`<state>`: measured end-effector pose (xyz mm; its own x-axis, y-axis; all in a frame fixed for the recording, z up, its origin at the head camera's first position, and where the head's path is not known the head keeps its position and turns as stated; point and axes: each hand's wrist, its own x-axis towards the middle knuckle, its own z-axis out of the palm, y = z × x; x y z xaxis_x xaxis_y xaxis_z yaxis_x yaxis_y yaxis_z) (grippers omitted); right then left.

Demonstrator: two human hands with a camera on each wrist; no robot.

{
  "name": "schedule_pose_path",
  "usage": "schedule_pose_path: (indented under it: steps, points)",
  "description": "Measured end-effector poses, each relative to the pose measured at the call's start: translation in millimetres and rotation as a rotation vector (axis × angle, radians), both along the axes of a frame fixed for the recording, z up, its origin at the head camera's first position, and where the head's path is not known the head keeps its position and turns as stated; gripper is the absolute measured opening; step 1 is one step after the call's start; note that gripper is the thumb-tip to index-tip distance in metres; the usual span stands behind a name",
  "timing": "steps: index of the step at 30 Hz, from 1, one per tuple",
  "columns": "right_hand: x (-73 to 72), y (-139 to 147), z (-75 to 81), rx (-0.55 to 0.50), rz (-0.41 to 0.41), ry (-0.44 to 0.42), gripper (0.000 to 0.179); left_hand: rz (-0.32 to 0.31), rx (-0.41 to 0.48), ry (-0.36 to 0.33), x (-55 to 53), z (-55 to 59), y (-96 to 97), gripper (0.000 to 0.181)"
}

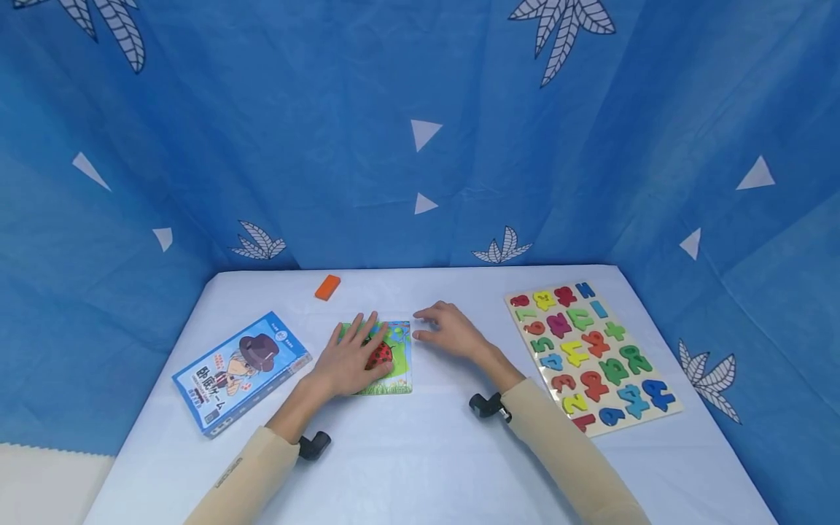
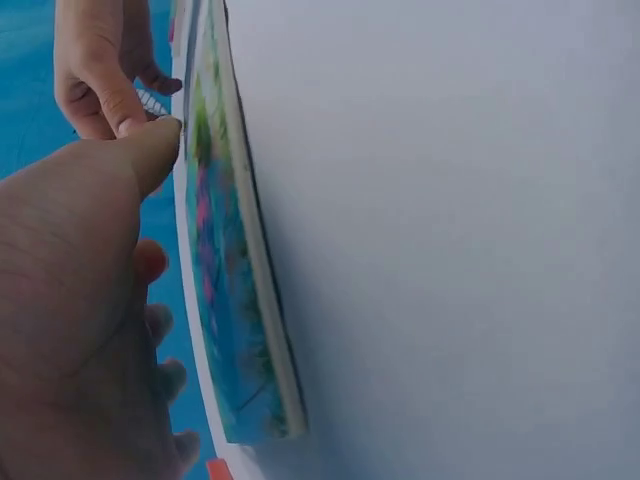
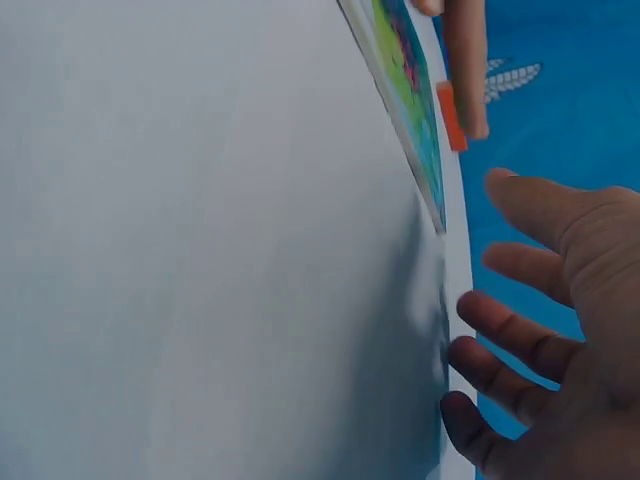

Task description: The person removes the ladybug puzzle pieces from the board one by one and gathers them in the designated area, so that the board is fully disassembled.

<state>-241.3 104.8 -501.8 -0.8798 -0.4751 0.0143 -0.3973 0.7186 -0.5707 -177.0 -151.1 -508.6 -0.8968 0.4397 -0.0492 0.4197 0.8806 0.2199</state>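
A small square picture board (image 1: 400, 373) with a red ladybug, green ground and blue sky lies flat on the white table. My left hand (image 1: 348, 364) is spread over its left part, fingers straight, hiding much of the picture. Whether the palm presses on it I cannot tell. In the left wrist view, the thumb reaches along the board's (image 2: 235, 270) picture side. My right hand (image 1: 454, 334) hovers just off the board's right edge, fingers apart and slightly bent, holding nothing. The right wrist view shows this hand (image 3: 560, 330) apart from the board's (image 3: 408, 95) corner.
Left of the hands lies a blue game box (image 1: 243, 372) with a cartoon figure in a hat. An orange block (image 1: 327, 287) sits near the table's back edge. At right is a board of colourful numbers (image 1: 593, 357). Blue patterned cloth (image 1: 367, 146) hangs behind.
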Motion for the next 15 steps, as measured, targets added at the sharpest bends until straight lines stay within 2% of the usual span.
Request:
schedule_pose_path:
  steps: [3,7,15]
  points:
    - [1.6,-7.0,-1.7,-0.015,0.053,-0.033,0.043,-0.004,-0.001,-0.017,1.8,-2.9,-1.1,0.085]
    - [3.1,-14.3,-3.7,0.008,0.075,-0.017,0.042,0.001,0.009,-0.038,1.7,-7.5,-2.8,0.087]
    - [7.1,-22.8,-4.9,0.12,0.028,0.02,0.046,0.007,0.026,-0.035,1.7,-9.6,-3.1,0.088]
